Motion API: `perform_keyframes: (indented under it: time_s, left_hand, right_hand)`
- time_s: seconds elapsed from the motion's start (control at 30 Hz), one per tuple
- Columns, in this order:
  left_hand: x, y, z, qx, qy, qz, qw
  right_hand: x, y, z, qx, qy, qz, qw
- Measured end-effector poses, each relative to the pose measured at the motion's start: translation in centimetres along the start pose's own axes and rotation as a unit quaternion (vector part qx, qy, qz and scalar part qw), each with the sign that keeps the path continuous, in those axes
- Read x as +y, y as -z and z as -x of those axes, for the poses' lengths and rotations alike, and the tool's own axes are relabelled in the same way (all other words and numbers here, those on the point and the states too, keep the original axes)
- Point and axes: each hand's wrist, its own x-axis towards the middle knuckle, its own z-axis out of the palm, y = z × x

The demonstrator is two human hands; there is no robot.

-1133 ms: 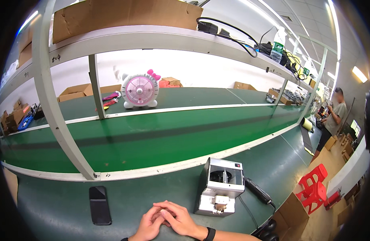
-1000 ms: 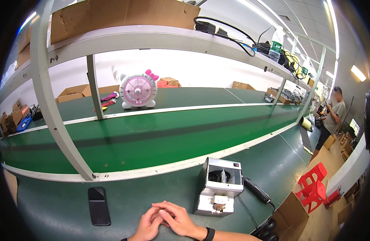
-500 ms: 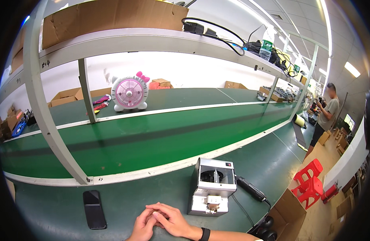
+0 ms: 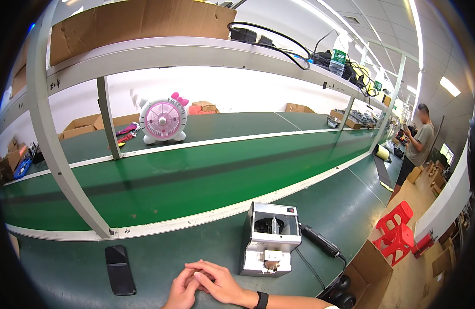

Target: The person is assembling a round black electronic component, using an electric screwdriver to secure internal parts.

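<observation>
- Green desk [image 4: 170,252] runs across the lower part of the head view, with a brighter green belt [image 4: 196,180] beyond it and a long shelf [image 4: 160,54] above.
- On the surface behind the belt stands a pink and white fan [image 4: 163,121]; farther right, a person [image 4: 420,141] stands beyond two red stools [image 4: 397,237].
- Near the lower edge, the left hand [image 4: 184,289] and the right hand [image 4: 221,286] are pressed together, fingers overlapping; no object shows in them, though I cannot tell whether something small is hidden between the palms.
- Just right of the hands, the small metal machine [image 4: 271,241] stands upright on the desk, apart from the fingers; the phone [image 4: 120,272] lies to their left, also untouched.
- For a good resting pose, loose fingers and wrists settled on the desk seem best, with the machine's front left unobstructed.
- Care is worth taking with the right forearm: a thin cord [image 4: 310,268] runs near it, below the black tool [image 4: 320,241], toward the cardboard box [image 4: 371,268], and a careless elbow could snag it.
</observation>
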Motion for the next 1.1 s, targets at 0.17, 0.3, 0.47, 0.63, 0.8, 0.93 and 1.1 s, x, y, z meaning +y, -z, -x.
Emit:
perform_keyframes:
  time_s: [0.17,0.3,0.47,0.63,0.8,0.93,1.1]
  left_hand:
    - [-0.01,-0.04,-0.03,-0.005,-0.014,0.001,1.000]
    - [0.26,-0.15,0.04,0.000,-0.004,-0.009,1.000]
    - [0.31,-0.24,0.04,0.005,-0.011,-0.004,1.000]
    - [0.39,-0.36,0.04,0.003,-0.007,0.000,1.000]
    - [0.16,-0.24,0.03,0.007,-0.011,0.002,1.000]
    - [-0.04,0.02,0.08,-0.002,-0.013,-0.008,1.000]
    - [-0.17,0.06,0.06,-0.001,-0.001,0.030,1.000]
  right_hand:
    - [0.32,0.02,-0.02,0.000,0.010,-0.001,1.000]
    - [0.46,0.03,-0.01,-0.001,0.008,0.010,1.000]
    - [-0.08,0.02,0.00,-0.004,0.005,-0.007,1.000]
    - [-0.19,0.09,0.05,0.000,0.010,0.002,1.000]
    - [-0.10,0.03,-0.06,-0.003,0.017,-0.002,1.000]
    - [-0.32,0.00,-0.01,-0.005,0.006,-0.001,1.000]
    - [-0.16,-0.07,0.05,-0.002,0.016,-0.012,1.000]
